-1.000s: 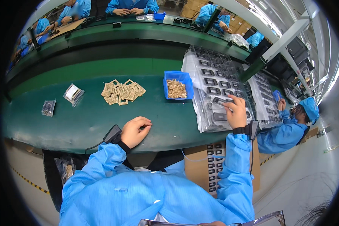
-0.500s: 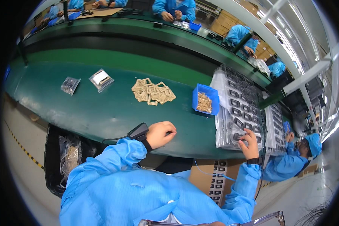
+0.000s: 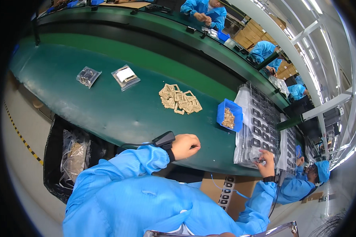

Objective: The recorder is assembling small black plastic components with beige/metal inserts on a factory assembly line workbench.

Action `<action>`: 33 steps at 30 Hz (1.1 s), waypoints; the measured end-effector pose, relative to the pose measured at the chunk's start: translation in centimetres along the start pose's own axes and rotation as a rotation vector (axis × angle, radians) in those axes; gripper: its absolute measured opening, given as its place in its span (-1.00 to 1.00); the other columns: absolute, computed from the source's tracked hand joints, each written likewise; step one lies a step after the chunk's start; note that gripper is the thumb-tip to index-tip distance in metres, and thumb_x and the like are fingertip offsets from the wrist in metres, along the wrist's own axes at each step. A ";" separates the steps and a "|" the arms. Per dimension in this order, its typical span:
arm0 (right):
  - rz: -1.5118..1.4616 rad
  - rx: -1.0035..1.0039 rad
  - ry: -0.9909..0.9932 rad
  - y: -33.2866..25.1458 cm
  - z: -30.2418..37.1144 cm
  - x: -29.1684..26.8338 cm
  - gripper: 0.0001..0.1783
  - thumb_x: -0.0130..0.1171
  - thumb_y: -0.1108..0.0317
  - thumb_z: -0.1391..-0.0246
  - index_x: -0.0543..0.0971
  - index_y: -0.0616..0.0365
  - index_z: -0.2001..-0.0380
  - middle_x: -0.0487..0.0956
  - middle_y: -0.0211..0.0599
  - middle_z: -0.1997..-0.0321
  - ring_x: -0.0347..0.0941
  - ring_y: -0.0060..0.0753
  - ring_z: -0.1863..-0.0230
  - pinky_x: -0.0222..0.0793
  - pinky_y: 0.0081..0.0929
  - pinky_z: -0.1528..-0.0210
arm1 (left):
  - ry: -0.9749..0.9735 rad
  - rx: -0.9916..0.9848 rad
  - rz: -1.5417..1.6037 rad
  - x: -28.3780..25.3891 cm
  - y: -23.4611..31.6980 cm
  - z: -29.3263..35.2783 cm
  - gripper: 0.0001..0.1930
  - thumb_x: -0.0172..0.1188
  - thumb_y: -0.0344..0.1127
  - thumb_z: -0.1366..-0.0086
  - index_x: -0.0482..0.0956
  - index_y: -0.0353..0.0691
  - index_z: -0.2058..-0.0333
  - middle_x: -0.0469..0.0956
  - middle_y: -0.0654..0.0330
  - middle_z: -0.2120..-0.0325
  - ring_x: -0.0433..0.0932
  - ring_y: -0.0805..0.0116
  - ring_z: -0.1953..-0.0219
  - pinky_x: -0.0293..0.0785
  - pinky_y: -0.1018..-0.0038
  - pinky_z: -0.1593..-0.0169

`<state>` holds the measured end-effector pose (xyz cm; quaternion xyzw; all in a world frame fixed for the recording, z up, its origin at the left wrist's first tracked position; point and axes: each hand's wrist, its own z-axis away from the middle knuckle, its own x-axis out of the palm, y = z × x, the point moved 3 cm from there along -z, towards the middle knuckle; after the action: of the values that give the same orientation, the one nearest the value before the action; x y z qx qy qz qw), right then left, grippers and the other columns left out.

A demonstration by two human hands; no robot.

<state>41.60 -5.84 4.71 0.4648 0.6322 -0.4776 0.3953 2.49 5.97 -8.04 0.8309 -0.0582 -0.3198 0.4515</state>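
Two bare hands in blue sleeves reach over a green workbench point(image 3: 118, 114). The right hand point(image 3: 267, 165) is at the near end of a clear plastic tray point(image 3: 240, 148) of black rectangular frames point(image 3: 256, 132), its thumb and index finger bent toward each other; whether a piece is pinched between them cannot be told at this size. The left hand point(image 3: 186, 146) lies near the bench's front edge, fingers loosely curled and close together, apart from every part on the bench; its palm is hidden.

Good handling here, by this observer's judgement, means a light fingertip hold on a frame's outer rim, a straight lift or set-down square to its place, and a wrist kept high so the cuff clears neighboring rows.

The tray sits at the wearer's right, just beyond the blue bin point(image 3: 232, 105) of small tan pieces. Its long axis runs away from the wearer, from the bench's front edge toward the far rail, with the frames in rows along it. Each frame appears to lie flat, long side roughly across the tray, though the lens's bend leaves that uncertain; which end is the front cannot be told.

Left of the bin, a heap of tan rectangular frames point(image 3: 180, 100) lies with its pieces pointing every way.
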 end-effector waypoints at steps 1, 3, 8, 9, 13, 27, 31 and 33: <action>-0.007 -0.009 -0.008 0.1 -0.1 0.4 -0.65 0.43 0.54 0.33 0.43 0.14 0.49 0.55 -0.12 -0.09 0.37 -0.05 -0.09 0.29 -0.22 -0.12 | 0.006 0.008 0.030 -0.1 0.0 0.1 -0.87 0.21 -0.29 -0.23 0.66 -0.20 0.35 0.65 0.21 0.25 0.62 0.16 0.18 0.54 0.29 0.15; -0.251 0.114 0.074 0.7 -0.2 1.1 -0.75 0.35 0.61 0.24 0.50 0.17 0.45 0.64 -0.18 0.10 0.50 -0.25 0.11 0.36 -0.40 0.07 | 0.006 -0.011 0.117 -0.2 0.0 0.9 -0.85 0.23 -0.28 -0.22 0.66 -0.20 0.32 0.63 0.18 0.18 0.62 0.17 0.16 0.55 0.31 0.13; -0.251 0.183 0.299 -2.7 1.0 1.1 -0.76 0.33 0.62 0.12 0.64 0.22 0.29 0.66 -0.24 0.30 0.51 -0.47 0.33 0.40 -0.53 0.23 | 0.069 -0.083 -0.219 -6.9 0.5 0.1 -0.81 0.26 -0.22 -0.18 0.66 -0.14 0.26 0.61 0.15 0.13 0.55 0.08 0.02 0.48 0.22 -0.04; -0.214 0.165 0.386 -3.5 1.1 1.8 -0.75 0.35 0.60 0.10 0.64 0.23 0.27 0.66 -0.24 0.30 0.51 -0.46 0.34 0.42 -0.52 0.26 | 0.088 -0.154 -0.328 -8.9 -0.2 -1.3 -0.81 0.27 -0.27 -0.14 0.66 -0.14 0.27 0.61 0.15 0.19 0.54 0.06 0.05 0.47 0.21 -0.03; -0.338 0.038 0.181 -13.2 -2.8 6.5 -0.58 0.49 0.55 0.19 0.62 0.22 0.17 0.55 -0.29 0.32 0.48 -0.52 0.41 0.47 -0.59 0.37 | 0.404 -0.100 -0.673 -13.1 -5.9 -4.7 -0.75 0.27 -0.38 -0.04 0.68 -0.09 0.24 0.63 0.24 0.13 0.46 0.09 -0.05 0.43 0.17 -0.06; -1.170 0.300 0.168 -18.8 -6.5 17.1 -0.79 0.24 0.38 -0.22 0.63 0.32 0.18 0.66 -0.15 0.18 0.63 -0.41 0.29 0.55 -0.55 0.29 | 0.355 0.464 -0.492 -10.1 2.7 -4.2 -0.75 0.36 -0.46 0.01 0.67 -0.13 0.28 0.61 0.20 0.28 0.57 0.16 0.34 0.54 0.34 0.29; -1.840 0.484 0.013 -19.6 -6.3 15.8 -0.73 0.06 0.37 -0.33 0.55 0.35 0.04 0.68 -0.14 0.21 0.66 -0.39 0.27 0.55 -0.62 0.35 | 0.151 0.653 -0.550 -5.7 6.3 -2.5 -0.74 0.26 -0.36 -0.08 0.67 -0.16 0.20 0.62 0.22 0.27 0.61 0.24 0.28 0.56 0.38 0.28; -1.789 0.508 0.036 -18.5 -5.9 16.0 -0.73 0.07 0.38 -0.32 0.55 0.35 0.04 0.68 -0.15 0.20 0.66 -0.40 0.29 0.54 -0.65 0.36 | 0.049 0.708 -0.636 -4.4 6.7 -2.4 -0.74 0.20 -0.32 -0.11 0.66 -0.17 0.20 0.63 0.22 0.26 0.62 0.29 0.21 0.57 0.39 0.27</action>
<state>19.35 1.15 -4.64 -0.1154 0.6380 -0.7214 -0.2435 1.71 5.43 0.30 0.9175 0.1045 -0.3831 0.0216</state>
